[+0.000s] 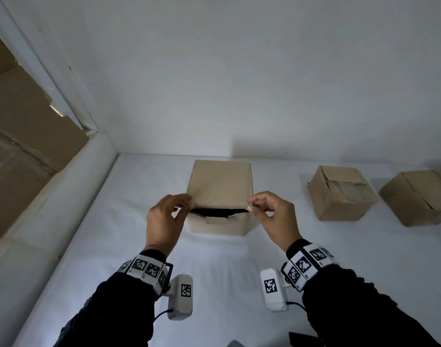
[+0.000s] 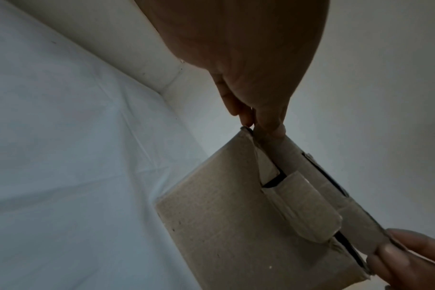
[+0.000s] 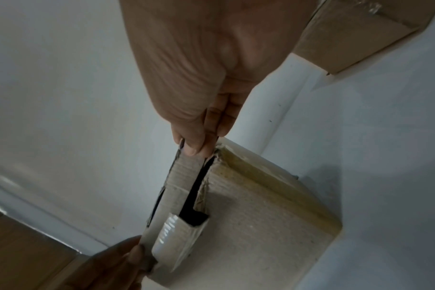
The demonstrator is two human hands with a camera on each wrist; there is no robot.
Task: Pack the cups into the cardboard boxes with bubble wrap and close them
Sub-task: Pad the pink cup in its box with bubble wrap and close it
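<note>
A small cardboard box [image 1: 220, 184] stands on the white table, its lid [image 1: 222, 180] down but raised a little at the near edge, leaving a dark slit [image 1: 218, 211]. My left hand [image 1: 187, 200] pinches the lid's near left corner between thumb and fingers. At the near right corner my right hand [image 1: 250, 204] pinches the lid the same way. A taped tab [image 2: 303, 208] sticks out of the front wall below the slit, also seen as the tab [image 3: 179, 241] in the right wrist view. No cup or bubble wrap shows; the box's inside is dark.
Two more cardboard boxes, one [image 1: 342, 194] taped and another [image 1: 419, 196] at the right edge, stand on the table to the right. Flat cardboard sheets [image 1: 22, 136] lean at the left. A white wall [image 1: 214, 83] rises just behind the boxes.
</note>
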